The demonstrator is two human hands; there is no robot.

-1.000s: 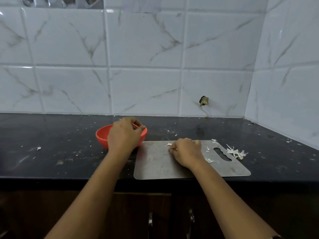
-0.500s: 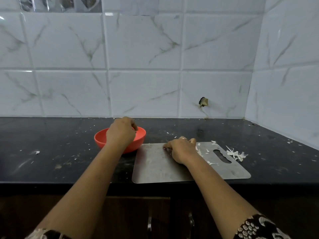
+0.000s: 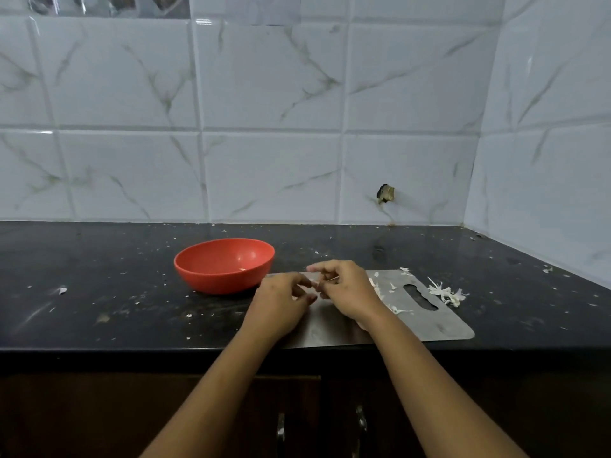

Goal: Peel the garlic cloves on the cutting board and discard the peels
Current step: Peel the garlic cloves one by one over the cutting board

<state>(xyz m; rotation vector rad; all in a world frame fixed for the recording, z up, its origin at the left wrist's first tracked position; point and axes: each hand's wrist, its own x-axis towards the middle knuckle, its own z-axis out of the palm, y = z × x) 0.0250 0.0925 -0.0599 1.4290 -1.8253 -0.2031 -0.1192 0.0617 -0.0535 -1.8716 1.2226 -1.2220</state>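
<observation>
Black speckled surface point(image 3: 99, 292) carries a flat steel cutting board point(image 3: 439, 322), centre right. Over its left end the left hand point(image 3: 281, 305) and right hand point(image 3: 345, 292) meet, each grip pinching a small pale garlic clove point(image 3: 318, 286), seemingly to strip skin. An orange-red plastic bowl point(image 3: 224, 276) stands close left, likely for cloves.

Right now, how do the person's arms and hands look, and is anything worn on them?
Both forearms are bare down to the bottom edge of the picture: no sleeve, watch or bracelet shows. The left hand and the right hand wear no gloves. The fingers are too blurred to tell whether a ring is worn.
</observation>
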